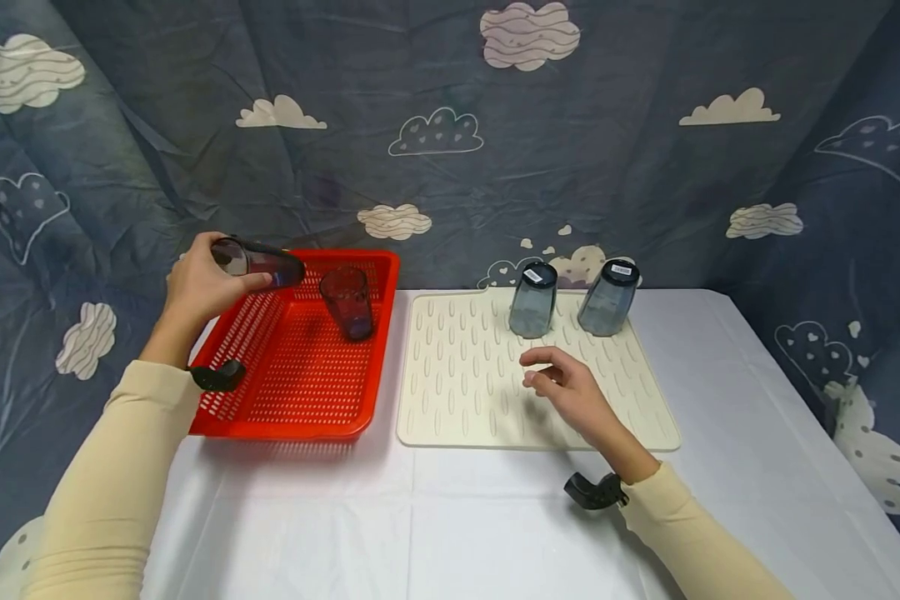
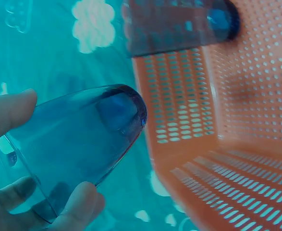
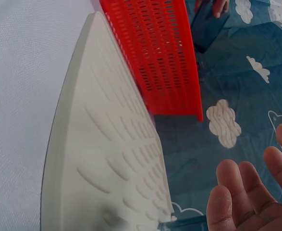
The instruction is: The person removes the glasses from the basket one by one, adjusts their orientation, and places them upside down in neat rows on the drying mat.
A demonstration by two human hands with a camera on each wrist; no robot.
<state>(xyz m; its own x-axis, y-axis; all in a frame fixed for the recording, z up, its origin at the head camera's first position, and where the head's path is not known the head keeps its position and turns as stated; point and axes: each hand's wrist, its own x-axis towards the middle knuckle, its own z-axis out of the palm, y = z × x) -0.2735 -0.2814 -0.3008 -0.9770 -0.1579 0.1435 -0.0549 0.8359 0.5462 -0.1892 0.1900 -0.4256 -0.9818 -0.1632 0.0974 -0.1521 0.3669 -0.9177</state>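
My left hand [image 1: 204, 279] grips a dark tinted drinking glass [image 1: 266, 265] near its mouth, thumb on one side and fingers on the other. The glass lies tipped sideways above the back left of a red plastic basket [image 1: 285, 429], its base pointing right. In the left wrist view the held glass [image 2: 83, 130] shows clear blue walls. A second glass [image 1: 347, 302] leans inside the basket at its right wall. My right hand [image 1: 570, 396] hovers over a cream drying mat [image 1: 450, 392], fingers loosely bent and holding nothing.
Two glasses stand upside down at the back right of the mat, one to the left [image 1: 534, 300] and one to the right [image 1: 610, 298]. A white cloth covers the table [image 1: 420, 533]. Behind hangs a dark curtain [image 1: 330, 175] with cloud prints.
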